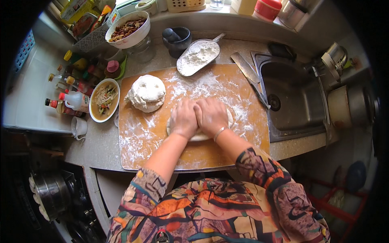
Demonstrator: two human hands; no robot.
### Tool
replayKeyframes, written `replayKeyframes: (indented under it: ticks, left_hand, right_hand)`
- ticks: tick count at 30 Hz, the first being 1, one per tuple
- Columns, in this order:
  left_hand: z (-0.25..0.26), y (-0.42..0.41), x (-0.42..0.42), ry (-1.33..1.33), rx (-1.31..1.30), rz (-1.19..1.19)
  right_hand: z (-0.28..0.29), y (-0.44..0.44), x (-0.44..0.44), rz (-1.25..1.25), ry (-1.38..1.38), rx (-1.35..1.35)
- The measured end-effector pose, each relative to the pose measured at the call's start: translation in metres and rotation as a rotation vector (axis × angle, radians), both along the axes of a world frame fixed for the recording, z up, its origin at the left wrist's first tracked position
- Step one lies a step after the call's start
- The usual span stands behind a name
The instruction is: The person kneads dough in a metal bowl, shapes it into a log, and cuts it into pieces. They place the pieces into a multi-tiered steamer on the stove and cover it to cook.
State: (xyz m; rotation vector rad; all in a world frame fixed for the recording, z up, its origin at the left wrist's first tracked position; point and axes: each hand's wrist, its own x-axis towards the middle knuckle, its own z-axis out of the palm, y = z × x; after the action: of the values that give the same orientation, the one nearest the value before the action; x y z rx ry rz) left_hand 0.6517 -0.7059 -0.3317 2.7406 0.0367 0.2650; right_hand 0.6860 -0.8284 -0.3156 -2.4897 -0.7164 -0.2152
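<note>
A flattened piece of dough lies on a floured wooden board, mostly covered by my hands. My left hand presses on its left part, fingers curled over toward the far side. Beside it, touching at the thumbs, my right hand bears down on the right part; a bracelet circles that wrist. Both hands look slightly blurred, and their fingertips are hard to make out. A larger floured lump of dough rests at the board's upper left. Across the far edge lies a metal scoop of flour.
A cleaver lies between board and sink. Left stand a bowl of soupy food, several bottles and a white cup. Behind are a mortar with pestle and a raised bowl. A steamer pot sits lower left.
</note>
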Motion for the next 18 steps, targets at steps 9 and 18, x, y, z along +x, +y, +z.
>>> replayKeyframes:
  ticks: [9,18]
  left_hand:
    - [0.052,-0.015,-0.06,-0.052,0.026,-0.084]
    - [0.006,0.006,0.001,0.01,0.054,-0.006]
  right_hand:
    - [0.049,-0.028,-0.05,0.067,-0.072,0.105]
    - [0.004,0.005,0.009,-0.025,-0.051,0.007]
